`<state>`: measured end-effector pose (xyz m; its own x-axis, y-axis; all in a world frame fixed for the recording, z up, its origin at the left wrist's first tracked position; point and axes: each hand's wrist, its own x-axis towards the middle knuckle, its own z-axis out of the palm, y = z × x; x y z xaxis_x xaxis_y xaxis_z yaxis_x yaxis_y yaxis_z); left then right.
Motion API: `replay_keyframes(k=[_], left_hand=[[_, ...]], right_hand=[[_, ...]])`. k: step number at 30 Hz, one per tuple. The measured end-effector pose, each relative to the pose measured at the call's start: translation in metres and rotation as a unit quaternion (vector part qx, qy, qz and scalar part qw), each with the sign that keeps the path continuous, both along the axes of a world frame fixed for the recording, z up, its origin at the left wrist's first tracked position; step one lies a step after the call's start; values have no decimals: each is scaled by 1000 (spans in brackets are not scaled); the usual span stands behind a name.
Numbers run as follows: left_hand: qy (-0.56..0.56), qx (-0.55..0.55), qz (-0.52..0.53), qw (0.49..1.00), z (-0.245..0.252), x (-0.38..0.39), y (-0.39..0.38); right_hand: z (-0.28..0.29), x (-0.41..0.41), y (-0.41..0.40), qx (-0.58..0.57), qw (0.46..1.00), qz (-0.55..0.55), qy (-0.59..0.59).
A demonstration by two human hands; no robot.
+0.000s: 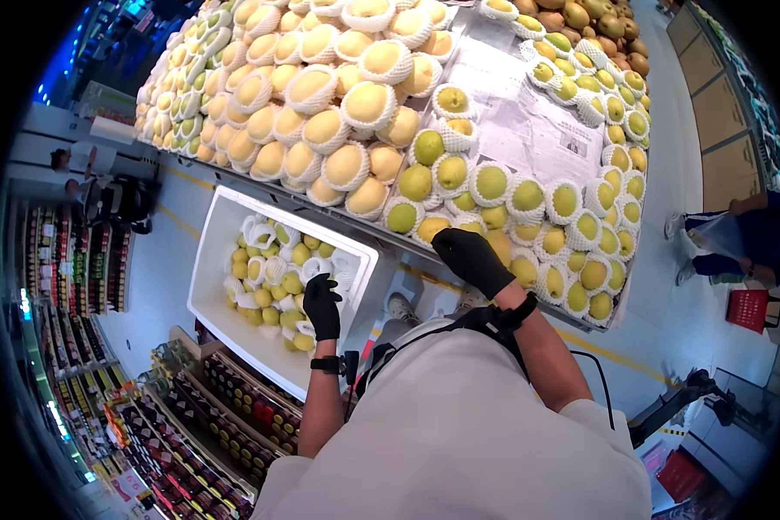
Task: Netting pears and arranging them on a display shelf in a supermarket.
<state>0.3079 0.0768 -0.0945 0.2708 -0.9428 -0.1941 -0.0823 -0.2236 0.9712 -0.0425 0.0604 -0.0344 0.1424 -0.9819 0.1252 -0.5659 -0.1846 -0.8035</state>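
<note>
My left hand (pixel 322 307), in a black glove, is over a white foam box (pixel 203 260) with its fingers slightly apart and nothing visible in them. Inside the box lie many yellow-green pears (pixel 270 316), some bare and some in white foam nets (pixel 316 266). My right hand (pixel 473 261), also gloved in black, is bent over the front edge of the fruit stand, among green-yellow pears in foam nets (pixel 526 195). A yellow pear (pixel 433 227) is right by its fingertips. The glove hides whether those fingers grip anything.
Large pale-yellow fruits in foam nets (pixel 312 88) are piled on the stand's left. Printed paper (pixel 526 123) lines part of it; brown fruits (pixel 598 19) sit beyond. Shelves of jars (pixel 234 429) stand behind the box. At right are a person (pixel 747 234) and a red basket (pixel 747 311).
</note>
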Motion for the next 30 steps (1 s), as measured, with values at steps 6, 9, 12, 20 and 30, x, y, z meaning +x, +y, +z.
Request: replay_keyframes(k=[6,9,12,20,30], left_hand=[[-46,33,109,992,-43,77,15],[-36,7,168,985,-74,115,24],[-107,-2,155,982,-104,153,20],[-228,-33,104,967,-126,163,-84],[-451,157,-77,875,-162,145,-214]], right_hand=[[-2,60,-11,39,995,71,55],[2,87,-16,91,989,102,50],[6,110,-20,88,984,140,67],[-2,141,-12,97,978,160,89],[-6,130,28,189,979,35,71]])
